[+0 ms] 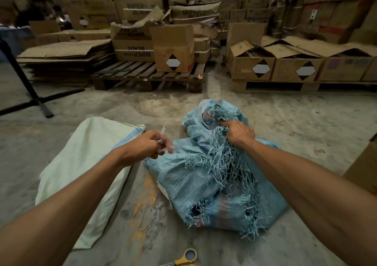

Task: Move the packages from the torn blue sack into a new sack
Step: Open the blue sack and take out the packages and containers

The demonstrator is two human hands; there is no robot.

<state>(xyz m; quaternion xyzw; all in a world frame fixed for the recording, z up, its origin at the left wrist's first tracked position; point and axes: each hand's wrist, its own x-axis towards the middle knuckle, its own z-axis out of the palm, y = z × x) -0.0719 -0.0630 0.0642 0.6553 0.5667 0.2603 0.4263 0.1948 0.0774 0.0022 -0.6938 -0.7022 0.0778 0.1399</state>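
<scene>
Shredded blue strands spill out of the torn blue sack (204, 175), which lies crumpled on the concrete floor (306, 126) just in front of me, its woven cloth ripped open in several places, with frayed holes near its closest edge. My right hand (240, 133) is closed around a bunch of those loose strands at the top of the sack, fingers buried in the tangle. My left hand (146, 147) hovers just beside the sack's left edge, its fingers pinched together on a thin pale thing (blurred, so I cannot tell what it is). To the left, flat on the floor and apart from the blue one, lies the new sack (81, 167), pale greenish white with a blue stripe near its far end; my left forearm crosses over it. No packages show through the tears from here. Near my feet, at the bottom edge of view, sits a pair of scissors (185, 258) with yellow and blue handles. Farther off stand wooden pallets (146, 75) loaded with cardboard boxes (173, 49), some marked WIPER BLADE, a stack of flattened cardboard (65, 61) to the left, and a black stand leg (26, 94) on the floor.
</scene>
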